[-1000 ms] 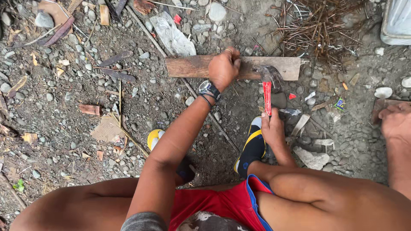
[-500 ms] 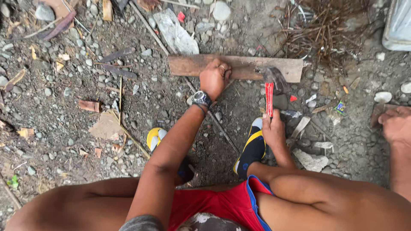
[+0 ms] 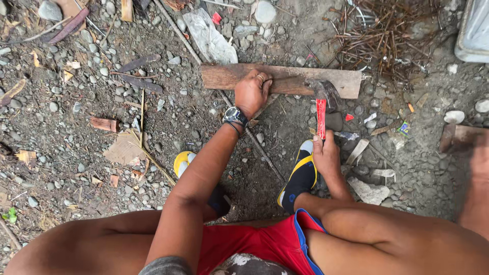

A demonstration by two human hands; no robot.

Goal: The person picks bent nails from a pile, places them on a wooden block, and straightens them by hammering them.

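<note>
Item, left: my left hand (image 3: 251,92), wristwatch (image 3: 235,115) on the wrist, was closed down on the near edge of the long brown weathered wooden plank (image 3: 285,80) that lay flat across the gravel. Its fingers were curled at the plank's middle; whether they pinched a nail there I could not tell.

Item, right: my right hand (image 3: 326,157) was wrapped tight around the lower end of the red-handled steel claw hammer (image 3: 322,104). The dark hammer head rested at the plank's near edge, right of my left hand and apart from it.

Handling note, as I judged it: the plank needed firm downward pressure, the fingers kept clear of the hammer head, and a grip low on the handle for a straight, short stroke.

Item, ground: bare dirt and grey pebbles served as the surface. A small reddish wood block (image 3: 104,124) and a torn scrap of brown cardboard (image 3: 124,148) lay at far left. My black-and-yellow sandals (image 3: 299,175) were planted below the plank. A heap of thin dry twigs (image 3: 387,35) sat at upper right, and a pale plastic container (image 3: 473,33) was cut off at the right edge.
</note>
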